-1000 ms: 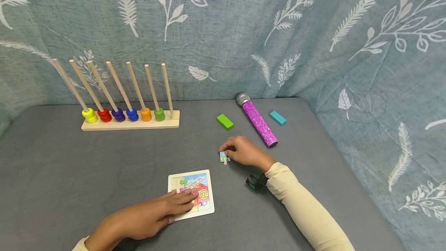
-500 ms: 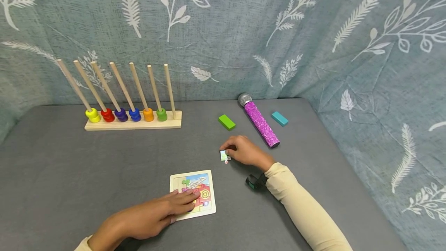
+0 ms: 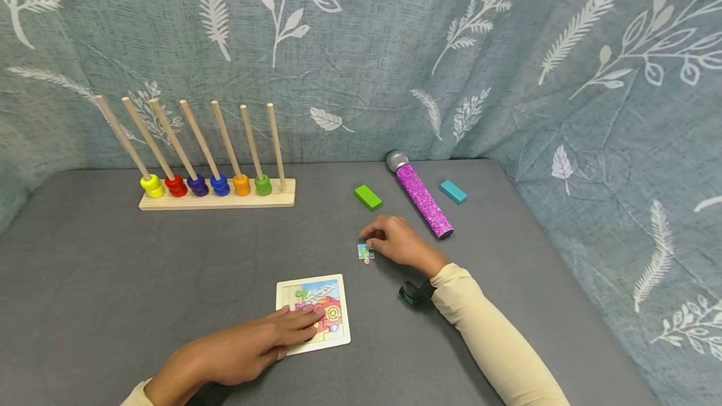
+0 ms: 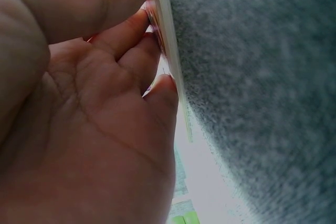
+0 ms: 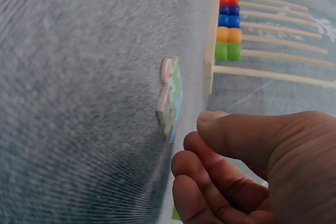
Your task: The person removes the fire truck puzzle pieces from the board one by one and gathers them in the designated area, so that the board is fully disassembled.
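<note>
The left hand (image 3: 245, 346) rests, fingers extended, on the near puzzle (image 3: 333, 313), while the right hand (image 3: 402, 243), fingers loosely curled and empty, hovers by the piece (image 3: 364, 254) lying farther right on the table (image 3: 169, 274).

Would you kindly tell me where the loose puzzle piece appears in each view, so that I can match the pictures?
Head: just below the middle, the piece lies beside the right hand.
Left wrist: not in view.
Right wrist: near the centre, left of the thumb and apart from it.
Shared landmark: the grey table, visible in all three.
</note>
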Available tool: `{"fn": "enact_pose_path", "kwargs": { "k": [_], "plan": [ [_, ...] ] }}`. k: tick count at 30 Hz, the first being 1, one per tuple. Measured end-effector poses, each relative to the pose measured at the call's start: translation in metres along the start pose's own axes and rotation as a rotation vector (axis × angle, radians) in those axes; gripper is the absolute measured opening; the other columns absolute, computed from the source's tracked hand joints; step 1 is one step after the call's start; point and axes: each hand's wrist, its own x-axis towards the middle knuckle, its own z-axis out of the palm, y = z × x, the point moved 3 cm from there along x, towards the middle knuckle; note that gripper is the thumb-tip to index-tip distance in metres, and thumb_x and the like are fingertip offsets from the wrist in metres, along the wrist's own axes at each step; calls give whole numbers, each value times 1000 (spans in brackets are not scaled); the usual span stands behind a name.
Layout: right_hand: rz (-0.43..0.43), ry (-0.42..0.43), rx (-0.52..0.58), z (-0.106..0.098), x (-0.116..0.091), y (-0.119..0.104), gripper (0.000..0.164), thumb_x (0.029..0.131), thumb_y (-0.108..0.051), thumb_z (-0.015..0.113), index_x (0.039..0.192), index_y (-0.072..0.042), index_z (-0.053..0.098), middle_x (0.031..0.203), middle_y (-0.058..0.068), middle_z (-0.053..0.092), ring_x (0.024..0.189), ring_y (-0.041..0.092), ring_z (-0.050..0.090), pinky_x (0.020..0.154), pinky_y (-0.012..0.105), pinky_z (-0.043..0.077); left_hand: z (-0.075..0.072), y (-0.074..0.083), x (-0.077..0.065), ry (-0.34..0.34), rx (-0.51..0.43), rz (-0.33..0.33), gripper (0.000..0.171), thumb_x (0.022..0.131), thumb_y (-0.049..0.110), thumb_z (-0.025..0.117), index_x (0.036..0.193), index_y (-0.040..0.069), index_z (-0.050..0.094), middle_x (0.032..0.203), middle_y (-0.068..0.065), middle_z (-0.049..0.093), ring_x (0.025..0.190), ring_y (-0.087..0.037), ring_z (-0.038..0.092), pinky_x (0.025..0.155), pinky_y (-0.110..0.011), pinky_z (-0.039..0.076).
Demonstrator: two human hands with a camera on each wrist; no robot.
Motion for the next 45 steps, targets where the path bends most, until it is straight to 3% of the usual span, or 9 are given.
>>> {"fn": "enact_pose_path", "kwargs": {
  "k": [11, 17, 35, 45],
  "plan": [
    [-58, -41, 11, 2, -3, -18, 15, 91, -2, 65, 102, -2, 75, 95, 4, 71, 83, 9, 60, 73, 24, 50, 0, 0, 0, -10, -17, -22, 55, 95, -5, 51, 148, 12, 43, 156, -5, 31, 142, -25, 28, 114, -36, 24],
    [-69, -73, 90, 11, 0, -27, 15, 91, -3, 65, 103, -2, 75, 93, 2, 71, 76, 5, 59, 69, 21, 49, 0, -1, -1, -15, -20, -25, 54, 96, -3, 51, 148, 11, 42, 156, -6, 31, 142, -25, 28, 114, -35, 24],
    [-121, -207, 247, 41, 10, -67, 17, 93, -3, 63, 107, 0, 73, 97, 3, 72, 86, 0, 62, 77, 17, 50, -2, -2, 0, -4, 2, -9, 55, 95, -4, 52, 147, 10, 44, 155, -5, 33, 142, -24, 29, 114, -37, 25],
    [-152, -276, 191, 50, 14, -80, 17, 93, -4, 64, 107, -2, 74, 102, 4, 73, 90, -1, 62, 80, 14, 48, -2, -1, 1, -19, -22, -47, 53, 97, -1, 52, 147, 12, 44, 156, -4, 31, 142, -27, 27, 112, -42, 27]
  ]
}}
